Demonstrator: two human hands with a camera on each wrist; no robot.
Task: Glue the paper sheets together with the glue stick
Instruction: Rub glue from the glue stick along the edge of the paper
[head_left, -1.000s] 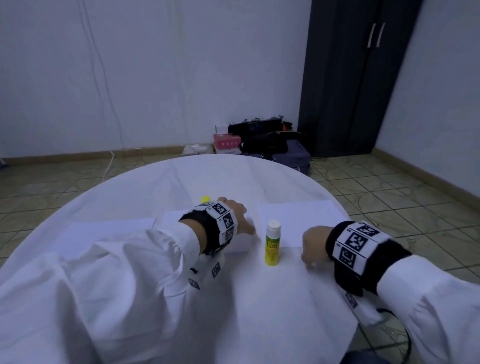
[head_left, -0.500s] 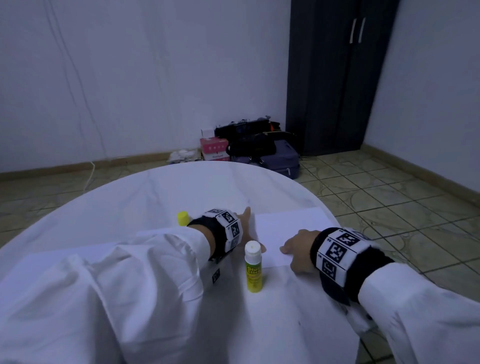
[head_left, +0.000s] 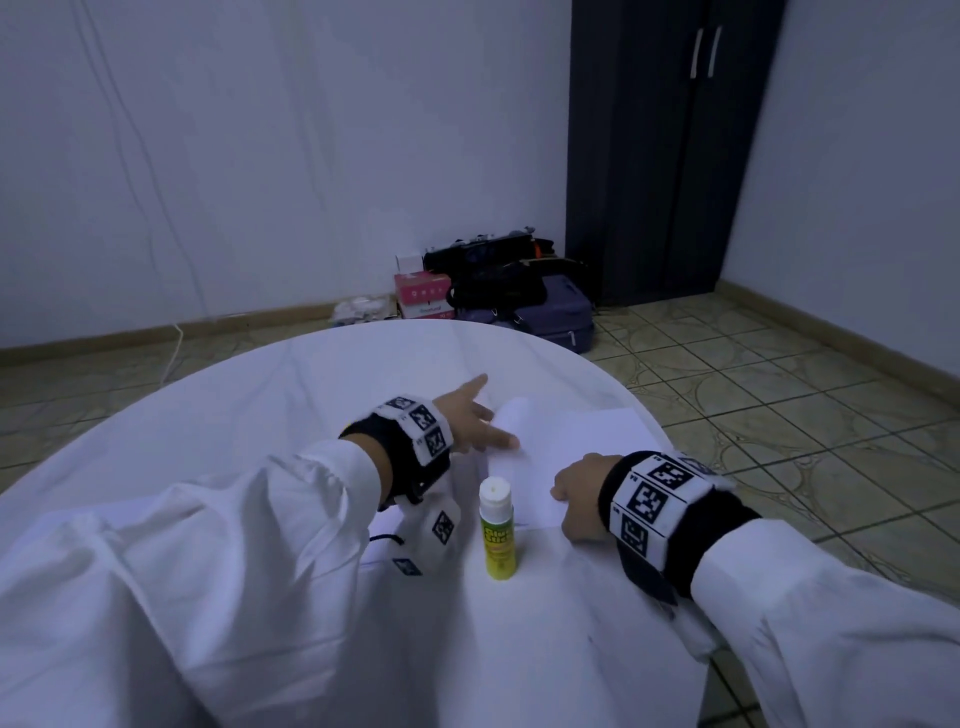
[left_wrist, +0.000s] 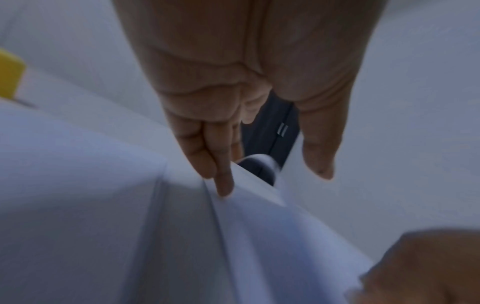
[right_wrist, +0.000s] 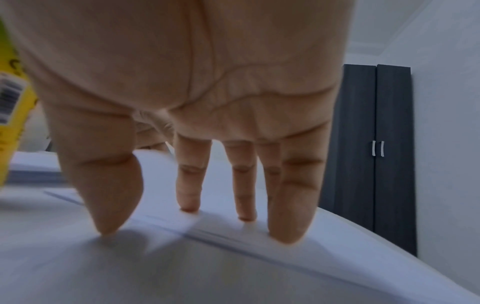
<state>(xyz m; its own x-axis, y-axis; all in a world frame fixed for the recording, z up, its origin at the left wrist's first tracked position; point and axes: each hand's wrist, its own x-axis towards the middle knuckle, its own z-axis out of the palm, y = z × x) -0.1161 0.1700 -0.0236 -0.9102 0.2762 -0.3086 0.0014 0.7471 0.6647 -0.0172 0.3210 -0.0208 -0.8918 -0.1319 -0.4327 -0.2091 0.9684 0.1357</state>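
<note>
An uncapped yellow glue stick (head_left: 497, 535) with a white top stands on the white table (head_left: 311, 395), between my two hands. My left hand (head_left: 467, 421) reaches forward with its fingers (left_wrist: 221, 174) straight; their tips touch the edge of a white sheet (head_left: 511, 415) whose corner curls up. This sheet overlaps the right sheet (head_left: 587, 441). My right hand (head_left: 574, 493) presses its fingertips (right_wrist: 189, 195) on the near edge of the right sheet. The yellow cap (left_wrist: 7, 76) shows only in the left wrist view, far left.
The round table's right edge runs close behind the right sheet. My left sleeve (head_left: 208, 545) hides part of the table. A dark wardrobe (head_left: 670, 156) stands in the room's corner. Bags and boxes (head_left: 498, 291) lie on the floor.
My left hand has moved forward and to the right and spread its fingers. A sheet corner now curls up over the right sheet. My right hand stays at that sheet's near edge.
</note>
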